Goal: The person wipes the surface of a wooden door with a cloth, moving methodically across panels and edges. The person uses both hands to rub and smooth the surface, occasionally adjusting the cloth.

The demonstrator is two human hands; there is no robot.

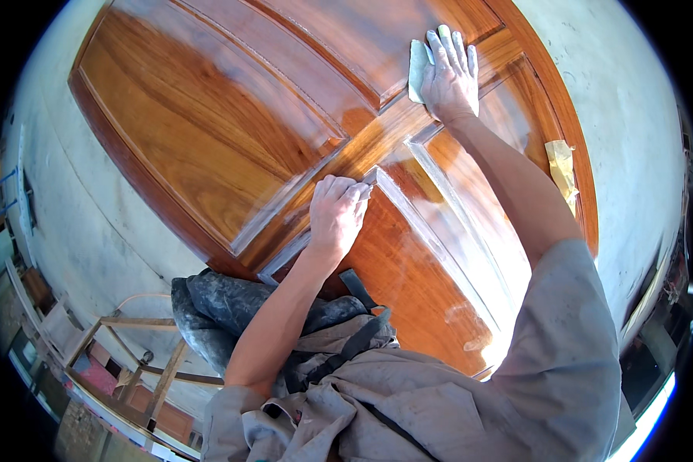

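Observation:
A brown wooden panel door (185, 115) with raised mouldings lies under both hands, whitish dust over much of it. Flat against its cross rail, my right hand (450, 85) presses a pale green sheet of sandpaper (417, 71), whose free part sticks out on the thumb side. That hand's fingers are stretched out and coated with white dust. Nearer to me, my left hand (337, 215) rests with curled fingers at the rail, beside the corner of a dusty moulding (393, 192). Whatever its fingertips may pinch is hidden.
A folded piece of tan paper (562, 171) lies on the door's right edge. Dark dusty cloth (231, 308) bunches by my left forearm. Wooden frames (158, 377) stand on the floor at lower left. Pale concrete floor (624, 100) surrounds the door.

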